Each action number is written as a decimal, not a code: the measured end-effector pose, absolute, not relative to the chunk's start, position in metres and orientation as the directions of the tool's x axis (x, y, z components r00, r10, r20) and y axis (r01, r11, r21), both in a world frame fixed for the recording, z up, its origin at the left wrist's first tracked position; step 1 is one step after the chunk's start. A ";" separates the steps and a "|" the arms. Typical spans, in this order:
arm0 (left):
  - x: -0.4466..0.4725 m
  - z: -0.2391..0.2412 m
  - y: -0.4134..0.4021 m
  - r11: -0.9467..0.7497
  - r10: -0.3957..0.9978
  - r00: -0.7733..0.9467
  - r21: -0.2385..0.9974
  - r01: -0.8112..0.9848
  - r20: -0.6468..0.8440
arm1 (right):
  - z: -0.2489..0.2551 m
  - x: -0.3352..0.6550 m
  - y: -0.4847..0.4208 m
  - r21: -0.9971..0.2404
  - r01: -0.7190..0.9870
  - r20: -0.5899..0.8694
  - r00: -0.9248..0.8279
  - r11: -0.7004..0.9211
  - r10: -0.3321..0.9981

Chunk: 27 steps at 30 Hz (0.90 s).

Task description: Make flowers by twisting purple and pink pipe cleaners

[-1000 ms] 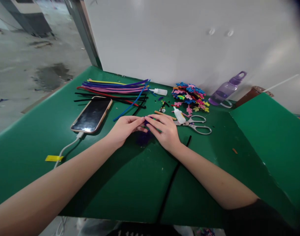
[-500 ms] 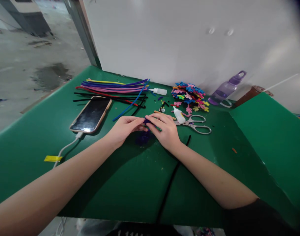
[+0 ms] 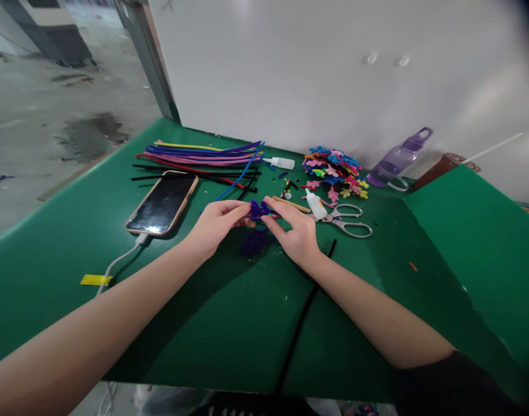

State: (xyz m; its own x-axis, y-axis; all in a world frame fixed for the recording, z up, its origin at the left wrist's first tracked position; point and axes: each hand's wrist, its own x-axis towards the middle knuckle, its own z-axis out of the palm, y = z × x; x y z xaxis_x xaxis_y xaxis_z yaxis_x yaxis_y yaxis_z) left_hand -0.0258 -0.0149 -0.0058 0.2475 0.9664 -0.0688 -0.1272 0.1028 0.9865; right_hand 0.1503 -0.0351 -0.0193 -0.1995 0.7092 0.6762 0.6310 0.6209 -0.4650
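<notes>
A dark purple pipe cleaner (image 3: 258, 210), bent into small loops, is pinched between my two hands above the table. My left hand (image 3: 218, 227) has its thumb and fingers closed on the loops' left side. On the right side, my right hand (image 3: 295, 229) grips it between thumb and forefinger. Below them a dark purple patch (image 3: 254, 242) shows on the green tabletop; I cannot tell what it is. Just beyond my right hand lie scissors (image 3: 351, 221), a small white glue bottle (image 3: 316, 204) and a tan stick (image 3: 292, 204).
Pipe cleaners (image 3: 203, 155) in several colours lie at the back left, near a charging phone (image 3: 163, 202). A pile of bent pipe-cleaner shapes (image 3: 333, 167), a second glue bottle (image 3: 283, 163) and a purple water bottle (image 3: 396, 159) stand along the wall. A black pipe cleaner (image 3: 303, 318) crosses the front.
My hands have drawn slightly apart, and more of the purple loops shows between them. My right fingers have shifted along the piece. The view has moved slightly.
</notes>
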 end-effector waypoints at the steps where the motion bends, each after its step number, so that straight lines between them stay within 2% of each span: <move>1: -0.026 -0.006 -0.015 0.096 0.969 0.241 0.986 -0.136 -0.061 | -0.019 0.150 -0.035 -0.469 0.630 0.674 -0.198 0.619 0.712; 5: -0.026 -0.008 -0.015 0.082 0.969 0.244 0.984 -0.158 -0.042 | -0.020 0.150 -0.034 -0.465 0.621 0.674 -0.213 0.631 0.707; 14: -0.025 -0.007 -0.018 0.110 0.956 0.281 0.991 -0.080 -0.083 | -0.022 0.150 -0.032 -0.495 0.555 0.698 -0.204 0.669 0.686; 27: -0.029 -0.001 -0.014 -0.094 0.930 0.368 0.971 0.219 0.007 | -0.026 0.152 -0.030 -0.521 0.500 0.676 -0.253 0.691 0.692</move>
